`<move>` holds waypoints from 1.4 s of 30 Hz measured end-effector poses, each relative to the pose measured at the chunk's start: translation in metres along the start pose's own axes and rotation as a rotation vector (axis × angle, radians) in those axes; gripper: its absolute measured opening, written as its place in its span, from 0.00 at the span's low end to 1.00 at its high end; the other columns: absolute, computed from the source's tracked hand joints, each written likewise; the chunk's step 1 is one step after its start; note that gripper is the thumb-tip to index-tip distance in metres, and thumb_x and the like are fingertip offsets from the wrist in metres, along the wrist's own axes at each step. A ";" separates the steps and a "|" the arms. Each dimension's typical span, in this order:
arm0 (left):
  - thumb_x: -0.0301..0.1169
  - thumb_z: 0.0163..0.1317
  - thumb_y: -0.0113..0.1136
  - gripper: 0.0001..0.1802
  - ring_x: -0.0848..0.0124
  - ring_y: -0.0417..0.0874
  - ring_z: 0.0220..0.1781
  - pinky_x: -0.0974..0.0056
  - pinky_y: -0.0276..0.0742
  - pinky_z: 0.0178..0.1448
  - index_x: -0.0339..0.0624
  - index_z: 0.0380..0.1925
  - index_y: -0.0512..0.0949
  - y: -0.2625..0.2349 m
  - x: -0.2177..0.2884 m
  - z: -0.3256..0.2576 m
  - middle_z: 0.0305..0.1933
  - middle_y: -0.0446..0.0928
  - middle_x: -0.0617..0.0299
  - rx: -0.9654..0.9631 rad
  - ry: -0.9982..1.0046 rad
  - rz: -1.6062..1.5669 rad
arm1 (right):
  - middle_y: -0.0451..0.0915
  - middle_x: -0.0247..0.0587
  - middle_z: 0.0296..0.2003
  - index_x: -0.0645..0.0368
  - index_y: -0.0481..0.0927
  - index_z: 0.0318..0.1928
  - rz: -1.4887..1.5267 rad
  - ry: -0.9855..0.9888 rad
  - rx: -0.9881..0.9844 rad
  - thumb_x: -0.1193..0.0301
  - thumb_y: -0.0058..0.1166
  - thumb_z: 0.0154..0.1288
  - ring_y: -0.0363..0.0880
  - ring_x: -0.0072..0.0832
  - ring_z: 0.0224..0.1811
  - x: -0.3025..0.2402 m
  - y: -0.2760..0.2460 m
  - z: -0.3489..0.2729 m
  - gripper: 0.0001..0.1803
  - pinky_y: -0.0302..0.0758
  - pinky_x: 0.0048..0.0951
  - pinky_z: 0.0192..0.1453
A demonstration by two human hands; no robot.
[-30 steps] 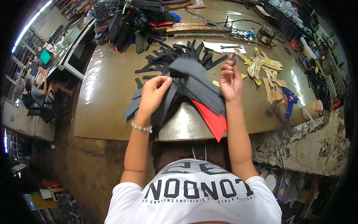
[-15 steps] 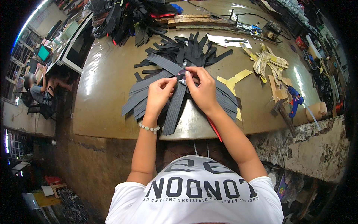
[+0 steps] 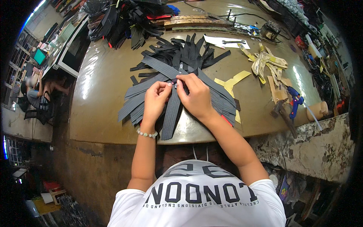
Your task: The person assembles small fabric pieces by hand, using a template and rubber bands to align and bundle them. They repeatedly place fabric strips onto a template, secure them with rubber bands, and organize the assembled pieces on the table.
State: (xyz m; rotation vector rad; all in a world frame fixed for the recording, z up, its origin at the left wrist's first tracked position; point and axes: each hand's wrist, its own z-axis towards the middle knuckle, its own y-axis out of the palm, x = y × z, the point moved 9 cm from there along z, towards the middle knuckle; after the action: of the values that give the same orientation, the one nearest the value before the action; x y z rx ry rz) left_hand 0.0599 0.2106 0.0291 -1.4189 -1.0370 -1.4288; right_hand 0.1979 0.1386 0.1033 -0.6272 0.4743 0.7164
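Note:
Both hands meet above the fanned-out pile of grey-black webbing straps (image 3: pixel 140 90) near the table's front edge. My left hand (image 3: pixel 155 97) pinches one end of a small dark strip (image 3: pixel 174 81), thumb against fingertips. At its other end my right hand (image 3: pixel 194 94) pinches too, its thumb and index finger brought together. The strip crosses the point where several straps join, and the fingers partly hide it. Below it, one wide strap (image 3: pixel 171 119) points toward me. More black straps (image 3: pixel 183 53) spread out behind the hands.
A yellow Y-shaped piece (image 3: pixel 231 84) lies right of the pile, with pale gloves (image 3: pixel 267 62) beyond. A hammer (image 3: pixel 284 116) and a blue glue gun (image 3: pixel 295 101) lie at the right edge. A wrench (image 3: pixel 233 42) rests on white paper. Black straps (image 3: pixel 121 22) are heaped far left; a person (image 3: pixel 34 90) sits leftward.
My hands have drawn slightly closer together over the strip. The whole view has shifted a little, and less of a red strip shows beside my right forearm.

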 end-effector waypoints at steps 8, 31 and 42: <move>0.32 0.69 0.60 0.09 0.86 0.68 0.26 0.77 0.62 0.28 0.37 0.34 0.77 -0.003 -0.001 -0.002 0.28 0.75 0.72 0.026 0.042 0.066 | 0.81 0.46 0.35 0.63 0.80 0.40 -0.115 -0.085 0.000 0.78 0.59 0.59 0.82 0.42 0.37 -0.008 0.005 -0.004 0.08 0.78 0.35 0.41; 0.34 0.57 0.70 0.15 0.65 0.80 0.43 0.64 0.75 0.49 0.35 0.38 0.81 -0.007 0.114 0.020 0.40 0.81 0.58 -0.109 0.645 0.769 | 0.72 0.32 0.30 0.56 0.69 0.39 1.226 0.839 0.300 0.57 0.47 0.77 0.76 0.23 0.31 0.098 0.002 -0.022 0.16 0.79 0.28 0.34; 0.38 0.60 0.67 0.14 0.61 0.81 0.41 0.58 0.74 0.55 0.39 0.39 0.82 -0.262 0.018 -0.010 0.37 0.82 0.55 0.730 -0.033 1.169 | 0.68 0.32 0.28 0.55 0.67 0.39 1.096 0.818 0.268 0.55 0.43 0.78 0.72 0.20 0.27 0.088 0.005 -0.021 0.16 0.77 0.25 0.28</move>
State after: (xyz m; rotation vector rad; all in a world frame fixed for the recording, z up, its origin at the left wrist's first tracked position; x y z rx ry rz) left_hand -0.1928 0.2785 0.0488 -1.1224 -0.4535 -0.1352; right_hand 0.2487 0.1679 0.0342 -0.3415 1.7164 1.3812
